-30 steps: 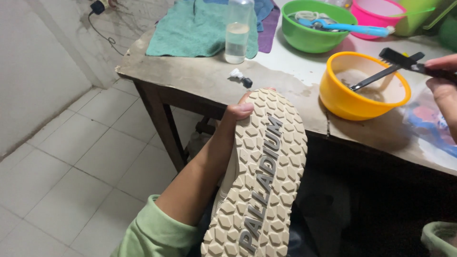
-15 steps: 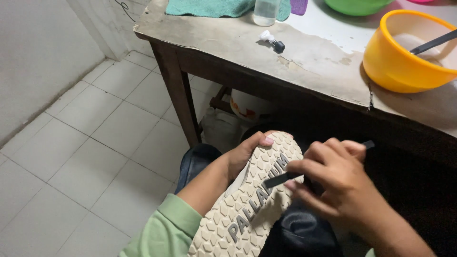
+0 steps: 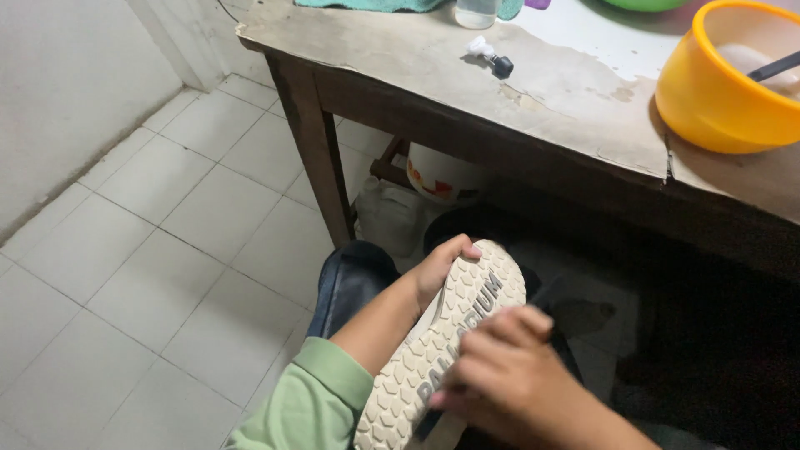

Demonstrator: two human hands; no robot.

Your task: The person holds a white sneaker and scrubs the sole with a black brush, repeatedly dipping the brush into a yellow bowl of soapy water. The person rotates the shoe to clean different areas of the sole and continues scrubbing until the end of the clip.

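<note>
My left hand point(image 3: 437, 268) grips the toe end of a shoe, turned so its cream, knobbly sole point(image 3: 471, 317) faces up over my lap. My right hand point(image 3: 508, 379) lies curled on the middle of the sole, fingers closed around a thin dark brush. Only a dark bit of the brush point(image 3: 427, 419) shows under the hand. A light green sleeve point(image 3: 308, 400) covers my left forearm.
A worn wooden table point(image 3: 433, 75) stands ahead, its leg point(image 3: 317, 142) near my knees. On it are a yellow bowl point(image 3: 717, 92) with a dark handle sticking out, a small black-and-white cap point(image 3: 492, 57) and a clear bottle point(image 3: 477, 10). A white pot point(image 3: 442, 177) sits underneath. White tiled floor point(image 3: 150, 250) lies left.
The shoe has come down from the table edge to my lap. My right hand brought the dark brush from the bowl to the sole and now covers it.
</note>
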